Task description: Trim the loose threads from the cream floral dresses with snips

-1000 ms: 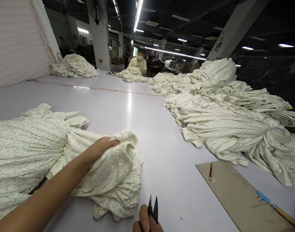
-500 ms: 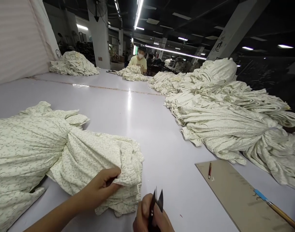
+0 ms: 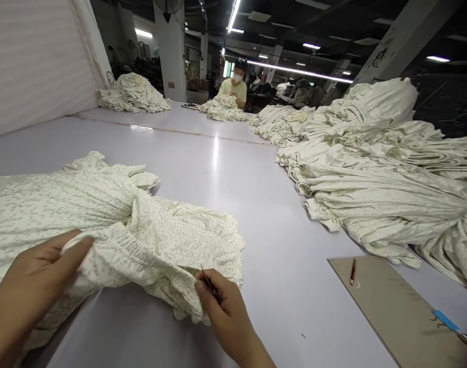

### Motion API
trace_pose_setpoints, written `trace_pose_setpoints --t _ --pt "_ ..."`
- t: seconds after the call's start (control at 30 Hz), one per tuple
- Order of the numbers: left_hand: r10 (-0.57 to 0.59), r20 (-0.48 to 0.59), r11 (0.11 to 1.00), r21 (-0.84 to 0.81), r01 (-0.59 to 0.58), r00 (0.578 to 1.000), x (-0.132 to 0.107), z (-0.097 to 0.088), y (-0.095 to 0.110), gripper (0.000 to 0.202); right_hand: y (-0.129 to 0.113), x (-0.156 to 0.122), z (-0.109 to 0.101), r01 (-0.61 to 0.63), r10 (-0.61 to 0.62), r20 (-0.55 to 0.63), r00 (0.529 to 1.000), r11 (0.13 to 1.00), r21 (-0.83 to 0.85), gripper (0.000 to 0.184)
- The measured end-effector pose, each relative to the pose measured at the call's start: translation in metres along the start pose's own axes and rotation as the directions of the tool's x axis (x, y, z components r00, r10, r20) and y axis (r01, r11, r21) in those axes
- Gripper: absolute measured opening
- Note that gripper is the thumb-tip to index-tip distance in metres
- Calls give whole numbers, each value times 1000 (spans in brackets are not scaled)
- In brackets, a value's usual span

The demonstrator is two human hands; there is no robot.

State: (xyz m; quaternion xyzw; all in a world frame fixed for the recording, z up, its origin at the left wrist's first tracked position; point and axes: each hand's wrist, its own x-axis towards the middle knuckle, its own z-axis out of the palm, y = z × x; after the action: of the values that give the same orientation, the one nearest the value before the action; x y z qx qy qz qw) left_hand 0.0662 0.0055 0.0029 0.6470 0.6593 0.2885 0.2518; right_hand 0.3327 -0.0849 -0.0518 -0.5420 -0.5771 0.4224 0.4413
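A cream garment (image 3: 153,230) with a small leafy print lies bunched on the pale table (image 3: 226,174) in front of me. My left hand (image 3: 42,271) pinches its ribbed gathered edge at the left and lifts it. At the other end of that edge my right hand (image 3: 222,301) grips the cloth, with small black thread snips (image 3: 209,282) held between its fingers, blades pointing up and left against the fabric. The edge is stretched between both hands.
A large heap of like garments (image 3: 382,168) fills the right side. A brown board (image 3: 398,312) with a red pencil (image 3: 352,271) lies at lower right. Further piles (image 3: 134,94) sit at the far end, where another person (image 3: 236,87) is seated.
My left hand has shifted left along the gathered edge and raised it. My right hand has moved up from the table edge, snips in it, and taken hold of the cloth.
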Motion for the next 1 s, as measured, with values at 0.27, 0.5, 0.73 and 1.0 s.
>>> trace_pose_setpoints --t 0.27,0.5,0.73,1.0 --pt "558 427 799 -44 -600 712 -35 50 44 23 -20 -5 -2 -3 3 40 999 1000 5 28" --pt "385 727 914 -384 -128 569 -33 69 54 34 -16 0 -7 -92 102 -92 991 990 102 26" --pt "245 740 901 -412 134 626 -38 66 51 44 -24 -20 -7 -132 118 -274 954 991 -34 20" --pt "282 676 913 -407 26 681 -48 63 57 39 -21 -54 6 -13 -10 -108 994 978 -210 13"
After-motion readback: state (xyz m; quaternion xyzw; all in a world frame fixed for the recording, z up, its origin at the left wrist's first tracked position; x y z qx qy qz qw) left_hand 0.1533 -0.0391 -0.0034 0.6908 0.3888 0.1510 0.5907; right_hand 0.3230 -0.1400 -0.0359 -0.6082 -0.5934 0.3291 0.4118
